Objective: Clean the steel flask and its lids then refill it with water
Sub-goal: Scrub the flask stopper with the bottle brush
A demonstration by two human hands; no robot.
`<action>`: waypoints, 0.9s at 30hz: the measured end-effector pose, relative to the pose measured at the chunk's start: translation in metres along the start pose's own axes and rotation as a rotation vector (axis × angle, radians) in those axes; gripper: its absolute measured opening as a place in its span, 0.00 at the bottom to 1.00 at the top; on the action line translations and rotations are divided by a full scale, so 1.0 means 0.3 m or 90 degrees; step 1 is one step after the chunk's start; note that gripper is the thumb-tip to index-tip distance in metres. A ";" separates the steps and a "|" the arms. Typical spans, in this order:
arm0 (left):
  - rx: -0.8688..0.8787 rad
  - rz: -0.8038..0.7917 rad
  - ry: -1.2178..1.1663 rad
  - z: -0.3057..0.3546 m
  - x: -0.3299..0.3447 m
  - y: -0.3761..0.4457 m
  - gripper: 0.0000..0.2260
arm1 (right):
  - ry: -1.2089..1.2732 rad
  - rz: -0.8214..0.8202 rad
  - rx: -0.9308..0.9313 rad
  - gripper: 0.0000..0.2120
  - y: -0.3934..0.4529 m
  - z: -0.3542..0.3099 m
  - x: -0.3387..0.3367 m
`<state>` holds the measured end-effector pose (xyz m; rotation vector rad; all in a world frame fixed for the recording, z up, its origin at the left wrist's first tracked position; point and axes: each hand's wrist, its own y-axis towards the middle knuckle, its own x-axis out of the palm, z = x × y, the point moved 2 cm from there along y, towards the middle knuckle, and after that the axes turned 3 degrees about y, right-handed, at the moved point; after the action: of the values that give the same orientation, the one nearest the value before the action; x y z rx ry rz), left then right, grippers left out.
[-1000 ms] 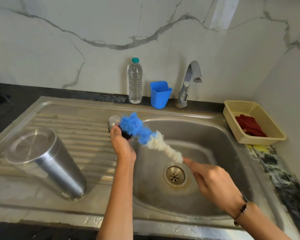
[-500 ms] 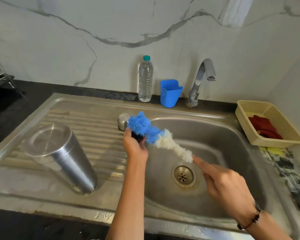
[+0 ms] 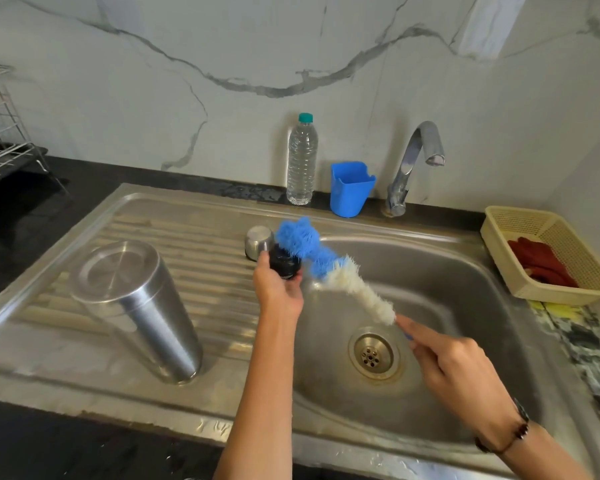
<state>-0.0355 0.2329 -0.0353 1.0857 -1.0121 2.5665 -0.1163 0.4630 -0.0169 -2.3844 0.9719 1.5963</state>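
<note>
Nearest you, your right hand (image 3: 458,368) gripped the brush (image 3: 329,268) by its handle, over the basin (image 3: 465,271). Your left hand (image 3: 279,289) clasped the black lid (image 3: 284,263), blue bristles against it. Left, the flask (image 3: 142,306) stood inverted on the drainboard, the steel lid (image 3: 258,239) beyond. I judged the wet lid could slip into the basin under hard scrubbing.
</note>
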 end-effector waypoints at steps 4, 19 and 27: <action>-0.022 -0.018 -0.022 0.004 -0.007 0.021 0.17 | 0.019 -0.016 0.023 0.24 -0.009 0.010 0.017; -0.027 -0.148 0.185 -0.007 0.005 -0.008 0.24 | 0.044 0.047 0.017 0.23 0.004 -0.008 -0.005; -0.071 -0.093 0.049 0.022 -0.029 0.017 0.25 | 0.014 0.011 -0.011 0.34 -0.016 -0.007 0.001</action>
<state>-0.0274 0.2254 -0.0407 0.9870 -1.0045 2.3869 -0.1119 0.4657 -0.0173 -2.4160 0.9892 1.5944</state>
